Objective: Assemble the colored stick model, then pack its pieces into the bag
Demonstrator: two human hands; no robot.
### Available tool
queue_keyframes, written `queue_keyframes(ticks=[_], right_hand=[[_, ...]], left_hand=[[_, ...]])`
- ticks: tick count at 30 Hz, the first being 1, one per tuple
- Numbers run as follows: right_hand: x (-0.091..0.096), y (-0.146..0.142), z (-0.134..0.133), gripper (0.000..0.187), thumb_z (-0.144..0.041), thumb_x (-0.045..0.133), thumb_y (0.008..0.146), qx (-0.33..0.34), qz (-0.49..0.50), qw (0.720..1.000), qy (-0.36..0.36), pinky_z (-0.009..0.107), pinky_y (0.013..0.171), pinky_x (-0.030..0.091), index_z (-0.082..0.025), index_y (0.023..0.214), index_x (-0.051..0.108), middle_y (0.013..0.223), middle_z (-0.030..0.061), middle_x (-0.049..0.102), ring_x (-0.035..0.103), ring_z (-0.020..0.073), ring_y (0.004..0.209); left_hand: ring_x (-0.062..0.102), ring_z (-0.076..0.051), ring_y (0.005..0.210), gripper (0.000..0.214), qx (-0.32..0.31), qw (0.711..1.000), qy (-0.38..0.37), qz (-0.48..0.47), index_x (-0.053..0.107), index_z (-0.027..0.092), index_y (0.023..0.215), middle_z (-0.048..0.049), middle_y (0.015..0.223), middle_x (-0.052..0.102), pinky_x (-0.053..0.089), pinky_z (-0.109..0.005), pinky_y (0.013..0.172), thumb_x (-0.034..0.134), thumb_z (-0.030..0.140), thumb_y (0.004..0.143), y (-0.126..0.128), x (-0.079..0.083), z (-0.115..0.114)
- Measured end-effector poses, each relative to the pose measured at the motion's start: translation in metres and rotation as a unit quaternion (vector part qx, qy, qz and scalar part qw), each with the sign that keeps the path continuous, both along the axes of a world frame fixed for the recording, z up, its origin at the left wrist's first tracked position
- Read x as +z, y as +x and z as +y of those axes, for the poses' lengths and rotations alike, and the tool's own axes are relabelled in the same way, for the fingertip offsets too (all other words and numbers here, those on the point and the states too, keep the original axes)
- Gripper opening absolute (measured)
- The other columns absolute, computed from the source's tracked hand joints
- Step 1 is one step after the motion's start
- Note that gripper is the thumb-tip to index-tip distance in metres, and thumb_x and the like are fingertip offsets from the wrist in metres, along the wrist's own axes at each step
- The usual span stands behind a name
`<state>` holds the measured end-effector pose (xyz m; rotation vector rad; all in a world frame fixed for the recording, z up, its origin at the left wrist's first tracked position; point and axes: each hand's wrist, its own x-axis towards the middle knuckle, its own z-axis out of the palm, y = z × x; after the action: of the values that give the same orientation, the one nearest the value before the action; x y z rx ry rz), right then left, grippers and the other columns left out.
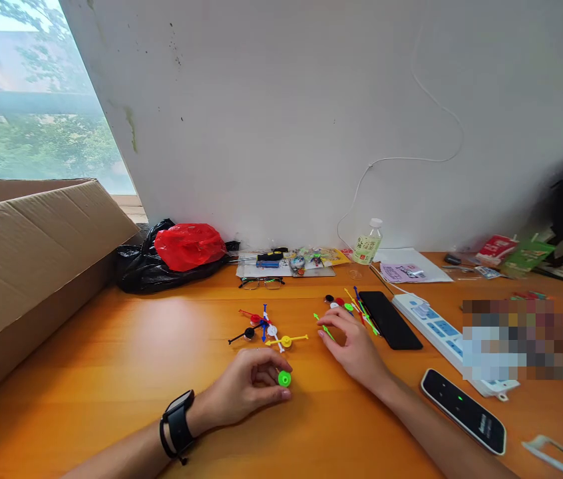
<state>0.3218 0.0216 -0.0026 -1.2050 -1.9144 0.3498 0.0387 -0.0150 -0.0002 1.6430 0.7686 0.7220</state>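
Disc [284, 378] in bright green sits pinched between the thumb and fingers of the left hand [245, 386]; the right hand [356, 342] narrowly grips a green arrow [325, 328]. Colored spinners [286, 342] lie just beyond on the wooden table [112, 372], a black phone [390, 320] and power strip [441, 327] rightward, pale wall [261, 133] behind.

On the brown wooden desk [112, 359], multicoloured plastic spinners [272, 330] lie before thin-framed glasses [261, 282] and left of a black rectangular slab [390, 320], with a long white power strip [442, 328] to its right.
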Motion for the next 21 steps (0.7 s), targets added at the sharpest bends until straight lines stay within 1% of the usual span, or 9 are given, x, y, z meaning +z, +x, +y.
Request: queue_keyframes(ticks=[2, 6, 8, 11, 15, 21], right_hand=[[-0.0008, -0.0005, -0.0003, 0.012, -0.025, 0.061, 0.098, -0.002, -0.002, 1.000, -0.007, 0.043, 0.096, 0.055, -0.022, 0.101, 0.073, 0.110, 0.0090, 0.068, 0.068, 0.0272, 0.103], [-0.0027, -0.0010, -0.0003, 0.015, -0.027, 0.063, 0.098, -0.008, 0.001, 1.000, -0.007, 0.042, 0.097, 0.055, -0.022, 0.106, 0.074, 0.113, 0.0098, 0.068, 0.068, 0.0275, 0.107], [-0.0037, -0.0012, -0.0001, 0.016, -0.028, 0.063, 0.097, -0.010, 0.000, 1.000, -0.010, 0.043, 0.096, 0.056, -0.022, 0.106, 0.075, 0.112, 0.0100, 0.069, 0.069, 0.0277, 0.105], [-0.0044, -0.0017, -0.0006, 0.017, -0.030, 0.065, 0.097, -0.008, -0.010, 1.000, -0.021, 0.044, 0.096, 0.057, -0.022, 0.105, 0.076, 0.112, 0.0108, 0.071, 0.070, 0.0283, 0.104], [-0.0030, -0.0023, -0.0017, 0.015, -0.031, 0.067, 0.095, -0.001, -0.026, 0.999, -0.018, 0.046, 0.100, 0.055, -0.022, 0.104, 0.076, 0.114, 0.0111, 0.070, 0.069, 0.0293, 0.108], [-0.0033, -0.0021, -0.0004, 0.018, -0.024, 0.059, 0.097, 0.022, -0.009, 1.000, -0.004, 0.044, 0.097, 0.056, -0.023, 0.103, 0.076, 0.113, 0.0107, 0.071, 0.070, 0.0281, 0.107]], left_hand=[[0.062, -0.014, 0.078, 0.041, -0.005, 1.000, -0.019, -0.005, 0.071, 0.014, 0.101, -0.0034, 0.088, 0.066, 0.053, -0.023, 0.070, 0.087, 0.047, 0.084, -0.0005, -0.0004, 0.0008], [0.060, -0.014, 0.078, 0.043, -0.004, 0.999, -0.039, -0.012, 0.071, 0.014, 0.102, -0.0029, 0.089, 0.065, 0.052, -0.024, 0.072, 0.086, 0.050, 0.084, -0.0008, -0.0005, 0.0017], [0.060, -0.014, 0.079, 0.044, -0.006, 0.999, -0.038, -0.012, 0.071, 0.014, 0.103, -0.0031, 0.090, 0.066, 0.051, -0.024, 0.072, 0.086, 0.051, 0.084, -0.0008, 0.0004, 0.0019], [0.057, -0.013, 0.076, 0.044, -0.013, 1.000, -0.027, -0.003, 0.072, 0.014, 0.103, -0.0024, 0.086, 0.064, 0.048, -0.023, 0.068, 0.085, 0.052, 0.085, -0.0007, 0.0028, 0.0023], [0.053, -0.013, 0.072, 0.043, -0.024, 0.999, -0.024, 0.008, 0.071, 0.014, 0.099, -0.0006, 0.080, 0.061, 0.043, -0.023, 0.064, 0.085, 0.052, 0.084, -0.0002, 0.0044, 0.0028], [0.054, -0.014, 0.075, 0.044, -0.025, 1.000, -0.017, 0.005, 0.073, 0.015, 0.100, -0.0022, 0.083, 0.063, 0.043, -0.024, 0.067, 0.086, 0.053, 0.083, -0.0004, 0.0028, 0.0035]])
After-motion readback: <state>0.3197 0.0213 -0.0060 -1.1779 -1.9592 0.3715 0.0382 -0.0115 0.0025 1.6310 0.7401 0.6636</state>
